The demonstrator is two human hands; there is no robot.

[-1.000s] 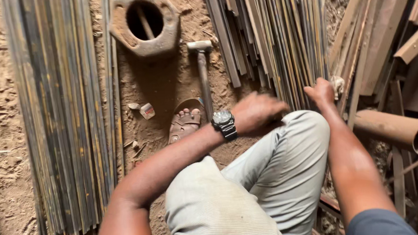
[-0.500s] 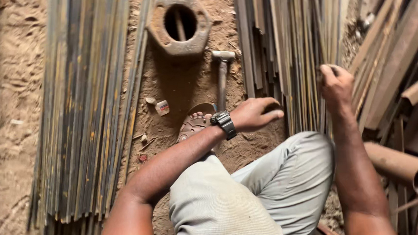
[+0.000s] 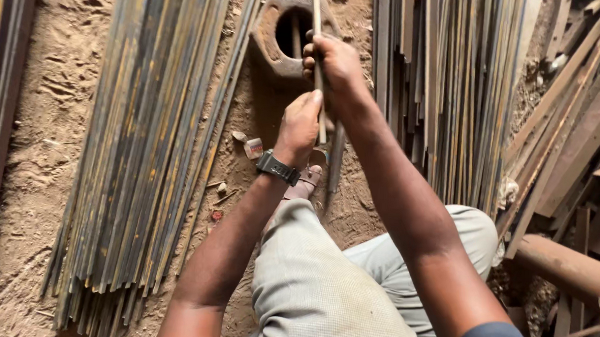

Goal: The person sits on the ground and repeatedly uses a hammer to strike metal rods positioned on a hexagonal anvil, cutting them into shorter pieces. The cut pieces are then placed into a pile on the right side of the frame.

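The sandy dirt floor (image 3: 36,146) carries everything. Left of the hands (image 3: 317,93) lies a long bundle of metal strips (image 3: 144,162); right of them, more strips (image 3: 458,87) and a rusty pipe (image 3: 567,271). A heavy holed iron block (image 3: 274,35) rests just beyond, small scraps (image 3: 253,147) beside the left wrist.

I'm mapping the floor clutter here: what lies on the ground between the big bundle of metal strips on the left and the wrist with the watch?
In the head view, sandy ground with a small pale block and a few pebbles; nothing larger.
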